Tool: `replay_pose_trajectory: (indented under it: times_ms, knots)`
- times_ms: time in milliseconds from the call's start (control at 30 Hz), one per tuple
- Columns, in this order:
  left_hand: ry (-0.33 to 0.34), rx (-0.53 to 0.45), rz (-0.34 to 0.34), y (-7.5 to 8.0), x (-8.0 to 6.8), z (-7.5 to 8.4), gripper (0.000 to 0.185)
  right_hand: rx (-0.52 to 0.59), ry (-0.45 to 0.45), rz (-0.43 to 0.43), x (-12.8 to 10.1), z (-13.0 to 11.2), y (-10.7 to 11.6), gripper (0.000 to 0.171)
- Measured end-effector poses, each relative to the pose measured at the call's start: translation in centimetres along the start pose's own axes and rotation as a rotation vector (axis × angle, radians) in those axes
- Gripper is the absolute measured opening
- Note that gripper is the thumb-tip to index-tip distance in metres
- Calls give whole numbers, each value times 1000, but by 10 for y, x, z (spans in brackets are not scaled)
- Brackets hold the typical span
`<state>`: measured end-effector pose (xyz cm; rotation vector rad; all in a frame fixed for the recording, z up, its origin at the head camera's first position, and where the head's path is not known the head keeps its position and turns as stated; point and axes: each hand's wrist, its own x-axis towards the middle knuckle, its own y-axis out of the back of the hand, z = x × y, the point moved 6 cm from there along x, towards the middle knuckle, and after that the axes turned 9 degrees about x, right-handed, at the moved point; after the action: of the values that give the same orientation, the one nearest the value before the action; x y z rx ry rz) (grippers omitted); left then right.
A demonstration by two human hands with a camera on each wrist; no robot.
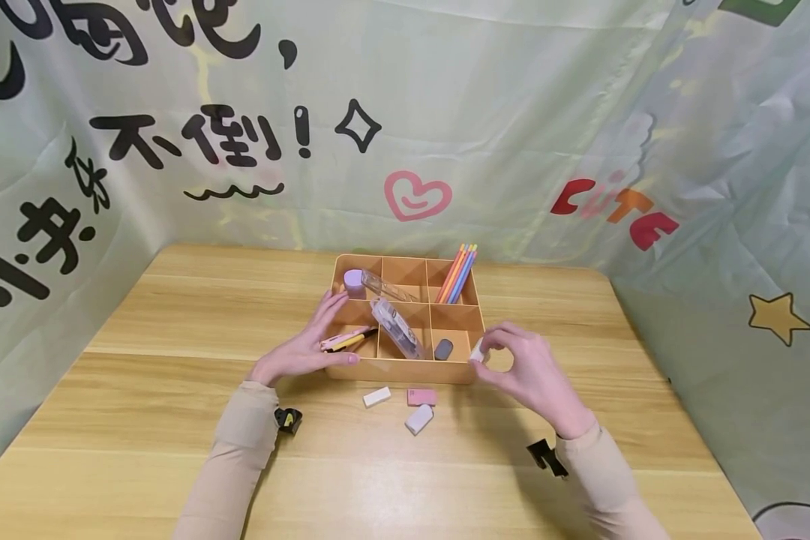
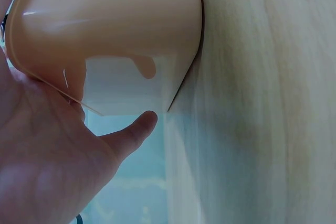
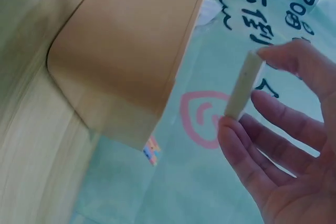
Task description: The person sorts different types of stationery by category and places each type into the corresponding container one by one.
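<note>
My right hand [image 1: 529, 367] pinches a small white eraser [image 3: 244, 85] between thumb and fingertips, at the front right corner of a tan divided desk organizer [image 1: 398, 370]. At the organizer's left side is my left hand [image 1: 304, 349], its fingers spread along the wall and its thumb extended near the front. A dark grey eraser [image 1: 443, 349] lies in the front right compartment. On the table before the organizer are a white eraser [image 1: 376, 397], a pink eraser [image 1: 421, 397] and a whitish eraser with one rounded end [image 1: 419, 420].
Coloured pencils [image 1: 457, 274] stand in the back right compartment. Pens [image 1: 349, 341] lie front left, and a long clear-and-purple item [image 1: 397, 328] leans in the front middle. Toward the back left are a purple-lidded container [image 1: 354, 280] and a clear strip [image 1: 386, 286]. A printed curtain [image 1: 513, 135] hangs behind.
</note>
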<state>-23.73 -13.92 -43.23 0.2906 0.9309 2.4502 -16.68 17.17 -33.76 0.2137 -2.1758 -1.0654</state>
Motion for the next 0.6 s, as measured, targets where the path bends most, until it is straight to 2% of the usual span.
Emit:
replay_pose_trajectory:
  times_ms: [100, 300, 600]
  knots:
    - [4, 4, 3, 0, 0, 0, 113, -42, -45, -8, 8, 8, -3, 16]
    - [23, 2, -2, -1, -1, -1, 113, -97, -128, -112, 21, 22, -18, 18]
    - [20, 6, 1, -1, 0, -2, 112, -233, -84, -197, 37, 30, -38, 17]
